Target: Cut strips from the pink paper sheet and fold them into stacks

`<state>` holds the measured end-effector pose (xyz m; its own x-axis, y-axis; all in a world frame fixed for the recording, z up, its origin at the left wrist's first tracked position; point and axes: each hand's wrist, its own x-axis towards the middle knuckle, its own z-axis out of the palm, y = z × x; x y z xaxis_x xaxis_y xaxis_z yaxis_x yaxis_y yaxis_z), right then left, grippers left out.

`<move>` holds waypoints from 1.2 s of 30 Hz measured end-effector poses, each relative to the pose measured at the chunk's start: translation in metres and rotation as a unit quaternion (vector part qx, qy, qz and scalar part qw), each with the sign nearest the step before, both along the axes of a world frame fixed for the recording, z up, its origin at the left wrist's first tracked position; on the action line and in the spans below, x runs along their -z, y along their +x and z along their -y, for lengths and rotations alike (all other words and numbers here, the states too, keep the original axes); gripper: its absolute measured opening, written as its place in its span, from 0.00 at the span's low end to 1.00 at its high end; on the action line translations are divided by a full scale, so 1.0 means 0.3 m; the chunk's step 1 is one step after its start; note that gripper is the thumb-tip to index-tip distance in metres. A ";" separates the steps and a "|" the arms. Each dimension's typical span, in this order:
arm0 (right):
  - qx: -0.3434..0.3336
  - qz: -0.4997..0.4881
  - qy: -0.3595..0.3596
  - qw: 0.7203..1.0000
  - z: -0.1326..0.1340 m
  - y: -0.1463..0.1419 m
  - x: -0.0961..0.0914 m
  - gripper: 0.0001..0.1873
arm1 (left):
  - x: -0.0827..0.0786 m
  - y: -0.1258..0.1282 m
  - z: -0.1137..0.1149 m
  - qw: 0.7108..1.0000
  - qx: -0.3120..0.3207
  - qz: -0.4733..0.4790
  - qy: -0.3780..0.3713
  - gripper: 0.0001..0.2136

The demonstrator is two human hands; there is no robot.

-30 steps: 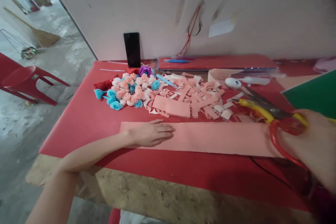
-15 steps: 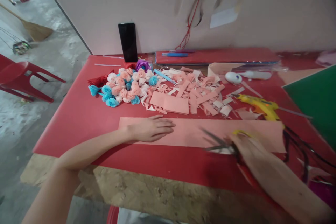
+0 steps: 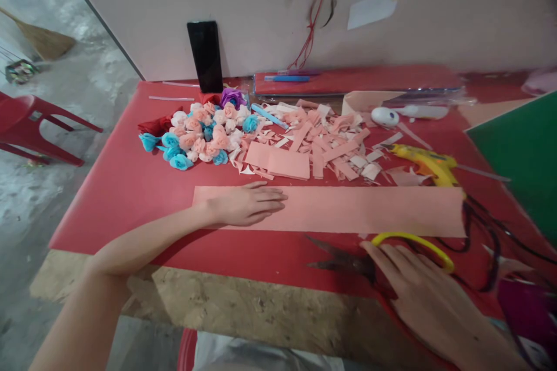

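Note:
My left hand (image 3: 248,204) lies flat and open on the left part of a long pink paper strip (image 3: 357,208) that stretches across the red table cover (image 3: 126,191). My right hand (image 3: 418,293) is at the near right, just in front of the strip. Its fingers lie over the handles of a pair of scissors (image 3: 342,258) and hold them. The yellow handle loop shows beyond my fingertips. The dark blades are parted and point left, close to the strip's near edge.
Behind the strip lie pink paper scraps (image 3: 322,139), a heap of pink, white and blue paper flowers (image 3: 195,139), a yellow glue gun (image 3: 424,162) with a black cord, and a white tool (image 3: 385,116). A black phone (image 3: 204,57) leans on the wall. A green sheet (image 3: 522,156) is at the right, a red chair (image 3: 26,127) at the left.
My right hand took the scissors from beside the glue gun and brought them left and down to the strip's near edge. My left hand stayed on the strip.

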<state>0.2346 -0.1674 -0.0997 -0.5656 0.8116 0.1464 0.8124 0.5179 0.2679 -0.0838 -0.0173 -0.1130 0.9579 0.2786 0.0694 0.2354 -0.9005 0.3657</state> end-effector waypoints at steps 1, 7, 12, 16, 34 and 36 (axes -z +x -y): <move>0.003 0.002 0.002 1.000 -0.002 0.000 0.004 0.30 | -0.002 0.000 0.000 1.000 0.000 0.001 0.000 0.18; 0.008 0.002 0.007 1.000 -0.029 -0.024 0.000 0.25 | -0.006 0.002 0.001 1.000 -0.002 -0.002 -0.006 0.18; 0.015 0.007 0.013 1.000 -0.049 -0.072 -0.003 0.21 | -0.012 0.005 0.002 1.000 -0.007 -0.017 -0.008 0.18; 0.013 -0.007 -0.013 1.000 -0.074 -0.123 -0.004 0.22 | -0.008 0.004 0.002 1.000 -0.001 -0.010 0.006 0.18; -0.045 -0.050 -0.061 0.996 -0.150 -0.239 -0.038 0.20 | 0.004 0.007 -0.006 1.000 -0.001 -0.017 -0.004 0.20; -0.045 -0.054 -0.073 0.995 -0.152 -0.258 -0.043 0.21 | 0.001 0.008 -0.007 1.000 -0.002 -0.015 -0.010 0.19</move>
<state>0.1574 -0.1218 -0.0869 -0.6248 0.7751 0.0936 0.7805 0.6173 0.0983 -0.0814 -0.0153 -0.1134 0.9582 0.2840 0.0346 0.2508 -0.8921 0.3760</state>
